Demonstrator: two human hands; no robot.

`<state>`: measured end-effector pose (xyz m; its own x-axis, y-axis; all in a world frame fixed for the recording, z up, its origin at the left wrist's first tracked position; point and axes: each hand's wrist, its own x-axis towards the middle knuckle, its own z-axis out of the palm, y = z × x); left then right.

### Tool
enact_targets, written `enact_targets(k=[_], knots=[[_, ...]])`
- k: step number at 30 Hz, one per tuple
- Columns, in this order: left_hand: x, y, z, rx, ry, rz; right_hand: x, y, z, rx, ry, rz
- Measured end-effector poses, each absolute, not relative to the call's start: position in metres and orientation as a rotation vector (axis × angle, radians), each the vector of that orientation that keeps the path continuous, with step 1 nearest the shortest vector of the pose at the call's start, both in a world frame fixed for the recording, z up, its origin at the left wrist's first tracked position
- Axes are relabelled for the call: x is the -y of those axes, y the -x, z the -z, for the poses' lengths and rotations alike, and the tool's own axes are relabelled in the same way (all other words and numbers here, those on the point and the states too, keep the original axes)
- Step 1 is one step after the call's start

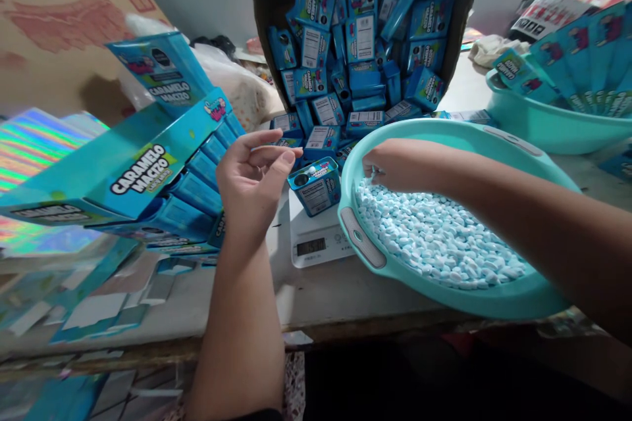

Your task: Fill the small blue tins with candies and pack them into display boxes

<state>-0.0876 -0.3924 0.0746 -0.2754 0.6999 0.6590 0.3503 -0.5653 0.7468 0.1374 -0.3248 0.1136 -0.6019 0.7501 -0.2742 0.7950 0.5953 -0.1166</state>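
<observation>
In the head view my left hand [254,174] hangs beside a small blue candy tin [315,191], its fingers loosely spread and nothing seen in them. That tin stands upright on a white kitchen scale [301,237] whose display is lit but hard to read. My right hand [388,164] reaches into a turquoise basin [434,302], fingers bent and closed at the far left of a heap of pale blue candies [439,237]. Some candies seem pinched there, though the fingertips are partly hidden.
A tipped dark box [261,20] spills many blue tins behind the scale. To the left, a blue display carton [123,164] holds packs. Flat blue packaging [582,52] fills a second turquoise basin [548,122] at right. Cut card scraps [93,309] lie front left.
</observation>
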Motion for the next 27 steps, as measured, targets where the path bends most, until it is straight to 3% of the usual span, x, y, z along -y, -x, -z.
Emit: enact_targets(k=[4,13,23,27], knots=[[0.3969,0.0858,-0.0781,-1.327,-1.809,-1.877,0.3272,-0.1369,-0.1190,-2.670,-1.250,0.190],[0.3972,0.0872,-0.0773,-1.405,-1.869,-1.770,0.3316,-0.1362,-0.1197,-2.651,-1.292,0.216],[0.3887,0.0944,-0.0729,-1.454,-2.253,-1.372,0.3335,-0.1359,-0.1220,-2.623,-1.279,0.215],[0.3907,0.0952,-0.0725,-1.489,-2.252,-1.570,0.3340,-0.1356,-0.1219,-2.597,-1.292,0.210]])
